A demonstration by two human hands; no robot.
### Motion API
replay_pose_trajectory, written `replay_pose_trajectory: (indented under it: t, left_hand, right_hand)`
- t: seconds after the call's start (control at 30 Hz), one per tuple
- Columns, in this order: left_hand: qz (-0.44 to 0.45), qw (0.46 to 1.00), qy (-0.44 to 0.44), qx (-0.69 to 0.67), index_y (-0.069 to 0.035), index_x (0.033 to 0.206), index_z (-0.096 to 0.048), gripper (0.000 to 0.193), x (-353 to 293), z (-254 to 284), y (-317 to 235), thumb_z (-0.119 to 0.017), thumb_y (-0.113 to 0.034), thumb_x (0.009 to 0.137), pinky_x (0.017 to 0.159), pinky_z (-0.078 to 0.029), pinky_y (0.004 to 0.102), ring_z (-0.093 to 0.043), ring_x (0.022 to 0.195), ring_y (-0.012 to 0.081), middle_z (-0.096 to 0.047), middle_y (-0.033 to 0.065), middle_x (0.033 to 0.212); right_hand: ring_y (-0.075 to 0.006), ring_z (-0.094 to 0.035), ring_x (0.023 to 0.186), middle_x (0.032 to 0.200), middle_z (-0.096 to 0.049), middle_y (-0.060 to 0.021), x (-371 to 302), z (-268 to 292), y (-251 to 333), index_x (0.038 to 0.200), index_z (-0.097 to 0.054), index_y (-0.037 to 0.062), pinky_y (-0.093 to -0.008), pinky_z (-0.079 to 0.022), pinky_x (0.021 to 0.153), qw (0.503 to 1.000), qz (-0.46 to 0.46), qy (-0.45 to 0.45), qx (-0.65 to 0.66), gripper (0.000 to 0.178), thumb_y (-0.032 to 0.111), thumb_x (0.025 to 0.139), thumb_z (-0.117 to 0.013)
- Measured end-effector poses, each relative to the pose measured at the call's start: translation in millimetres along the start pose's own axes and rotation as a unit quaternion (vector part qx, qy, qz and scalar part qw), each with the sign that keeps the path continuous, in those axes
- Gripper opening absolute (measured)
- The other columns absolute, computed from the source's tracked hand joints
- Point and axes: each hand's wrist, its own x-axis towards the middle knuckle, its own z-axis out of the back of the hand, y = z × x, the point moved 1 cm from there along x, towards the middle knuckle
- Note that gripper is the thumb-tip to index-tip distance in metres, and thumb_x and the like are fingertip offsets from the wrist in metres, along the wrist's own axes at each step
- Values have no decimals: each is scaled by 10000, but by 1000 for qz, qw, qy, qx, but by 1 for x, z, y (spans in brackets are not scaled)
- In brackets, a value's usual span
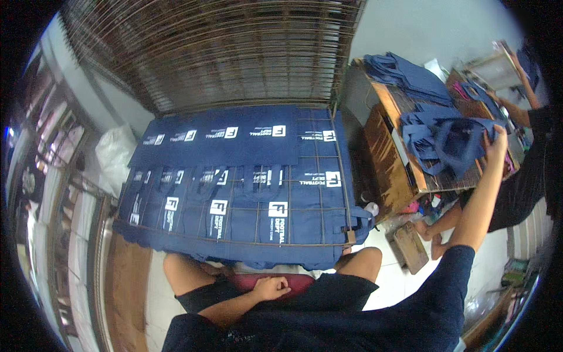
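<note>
Out to the right, my right hand (498,141) grips the edge of a navy cloth bag (460,141) at the side table and lifts part of it. Other navy cloth is bunched under and beside it. Over my lap lies my left hand (272,288), loosely closed with nothing visible in it. In front of me, navy cloth pieces (217,149) with white prints are spread out flat. A thin wire grid frame (264,243) lies over some of them, and its near edge is by my knees.
A stack of wire racks (217,53) leans up behind the cloth. The wooden side table (384,155) bears folded navy cloth (404,76). A co-worker's arm (513,108) reaches in at far right. White plastic (114,154) is at left; a wooden block (409,247) lies on the floor.
</note>
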Motion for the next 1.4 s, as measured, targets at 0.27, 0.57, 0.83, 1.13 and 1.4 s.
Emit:
replay_pose_trajectory:
  t: [0.27,0.57,0.83,1.13,1.4]
  left_hand:
    - [-30,999,9,-15,-199,909,-598,366,8,3,2,-574,-549,805,681,-482,452,-639,767,262,-643,23,757]
    - [-51,997,53,8,-146,1125,-562,468,-28,20,-2,-551,-513,835,774,-489,453,-629,858,314,-659,83,867]
    - [-90,983,-152,43,-135,1088,-597,365,-134,84,2,-607,-392,828,747,-489,411,-614,875,303,-620,104,917]
    - [-33,917,-378,126,-75,977,-637,375,-218,81,38,-698,-329,707,770,-444,384,-561,893,290,-572,113,987]
    - [-14,917,-379,124,-78,941,-643,390,-211,83,33,-705,-364,682,761,-441,383,-561,877,286,-573,101,969]
  right_hand:
    - [-231,-490,1160,1327,-484,-96,-215,-207,79,1345,-449,83,-356,-370,996,794,140,423,-413,652,42,699,-531]
    - [-226,-563,1087,1229,-562,-183,-374,-313,51,1307,-469,25,-307,-414,956,491,228,747,-385,711,-98,608,-424]
    - [-159,-527,1110,1256,-536,-113,-309,-274,-28,1285,-482,-44,-238,-383,963,815,-44,555,-160,747,-15,539,-474]
    - [-132,-579,940,1213,-565,-76,-264,-191,-304,1332,-461,55,-238,-470,754,940,-211,267,-7,678,-143,685,-429]
    - [-146,-549,848,1074,-585,-80,-236,-192,-367,1339,-448,51,-250,-450,761,915,-249,285,-139,671,-108,687,-435]
